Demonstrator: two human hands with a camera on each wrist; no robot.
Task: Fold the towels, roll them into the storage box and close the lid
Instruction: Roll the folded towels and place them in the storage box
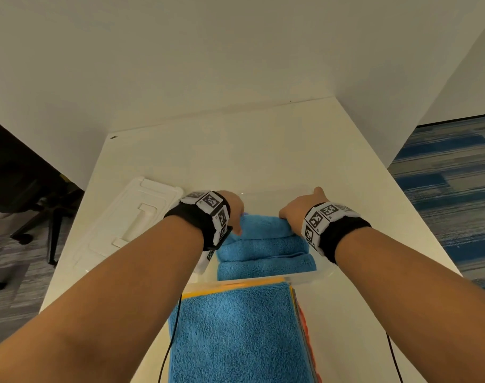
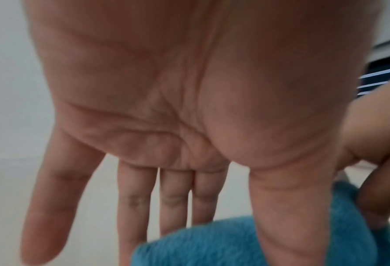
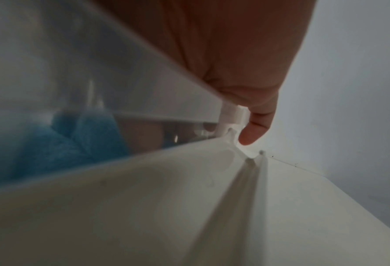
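Observation:
A clear storage box [image 1: 309, 278] stands on the white table, and three rolled blue towels lie side by side in it. My two hands are at the ends of the farthest roll [image 1: 260, 223]. The left hand [image 1: 233, 211] is at its left end. In the left wrist view this hand [image 2: 178, 180] has straight spread fingers, and its thumb lies on the roll [image 2: 212, 243]. My right hand [image 1: 296, 211] presses the roll's right end with bent fingers [image 2: 376, 180]. One of its fingers [image 3: 255, 129] hangs outside the box wall [image 3: 98, 72]. Blue towel [image 3: 52, 147] shows through that wall.
The white lid [image 1: 125, 225] lies flat left of the box. A stack of flat towels [image 1: 236, 335], blue on top, sits nearer to me. Walls bound the table [image 1: 236, 150] at the back and right. A chair base [image 1: 42, 222] stands on the floor at left.

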